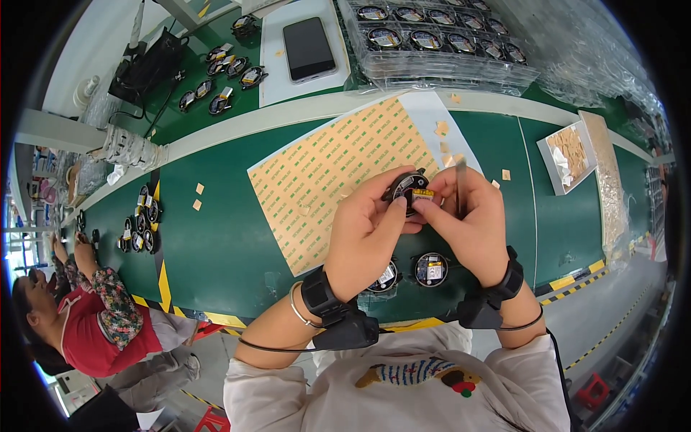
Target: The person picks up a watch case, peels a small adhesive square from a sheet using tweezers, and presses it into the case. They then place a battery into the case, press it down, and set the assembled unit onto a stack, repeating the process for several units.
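Note:
Above the green table, my left hand (363,237) is closed around the rim of a black round watch housing (403,186), held tilted. A small battery with a yellow strip (423,194) shows at the housing's open side. My right hand (475,227) is closed on metal tweezers (461,189), which point up and away from me. Its thumb presses at the battery's edge, while its other fingertips are partly hidden. Beneath my wrists lie two more round housings (431,270) with circuit boards showing. Under and left of my hands spreads a tan sheet of printed adhesive backing (338,173).
Clear trays (446,68) of round housings stand at the far side, left of them a phone (309,47). More housings lie in clusters (140,223) at left. A white box (568,158) with tan scraps sits right. A co-worker in red (108,324) works at far left.

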{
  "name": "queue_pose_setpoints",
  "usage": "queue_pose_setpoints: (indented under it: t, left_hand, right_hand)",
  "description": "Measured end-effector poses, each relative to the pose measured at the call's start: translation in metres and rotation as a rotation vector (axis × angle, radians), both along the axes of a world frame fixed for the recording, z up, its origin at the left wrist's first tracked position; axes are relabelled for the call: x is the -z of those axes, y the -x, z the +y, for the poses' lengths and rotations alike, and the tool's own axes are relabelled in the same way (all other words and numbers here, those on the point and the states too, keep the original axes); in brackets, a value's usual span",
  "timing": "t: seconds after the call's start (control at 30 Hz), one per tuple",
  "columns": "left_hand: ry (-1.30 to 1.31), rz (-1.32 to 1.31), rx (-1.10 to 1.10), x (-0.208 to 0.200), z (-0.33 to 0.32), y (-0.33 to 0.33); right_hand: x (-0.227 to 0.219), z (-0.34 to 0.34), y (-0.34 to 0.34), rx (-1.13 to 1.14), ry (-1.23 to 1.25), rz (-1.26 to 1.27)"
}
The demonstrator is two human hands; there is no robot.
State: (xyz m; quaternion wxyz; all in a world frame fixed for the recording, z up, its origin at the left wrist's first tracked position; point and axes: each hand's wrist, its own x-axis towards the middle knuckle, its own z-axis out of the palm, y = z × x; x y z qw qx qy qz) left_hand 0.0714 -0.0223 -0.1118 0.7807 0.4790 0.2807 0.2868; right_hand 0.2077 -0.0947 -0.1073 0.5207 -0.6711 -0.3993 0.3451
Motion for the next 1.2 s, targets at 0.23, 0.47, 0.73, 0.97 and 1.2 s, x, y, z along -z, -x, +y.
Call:
queue_pose_setpoints:
  t: [0.23, 0.47, 0.73, 0.97, 1.2]
  left_hand:
    - [-0.047, -0.002, 0.012, 0.000, 0.000, 0.000]
    - [0.094, -0.002, 0.027, -0.005, 0.004, 0.002]
    - [-0.061, 0.102, 0.009, 0.000, 0.006, 0.003]
    - [-0.142, 0.098, -0.059, 0.001, 0.001, 0.000]
    - [-0.289, 0.095, -0.042, 0.004, -0.003, -0.001]
  right_hand:
    - [-0.004, 0.000, -0.007, 0.006, 0.010, 0.141]
    - [-0.006, -0.003, -0.004, 0.010, -0.028, 0.073]
    - [-0.009, -0.005, 0.008, 0.016, -0.043, -0.062]
    - [-0.001, -0.004, 0.009, 0.016, -0.077, -0.042]
    - [0.002, 0.001, 0.007, 0.047, -0.135, 0.097]
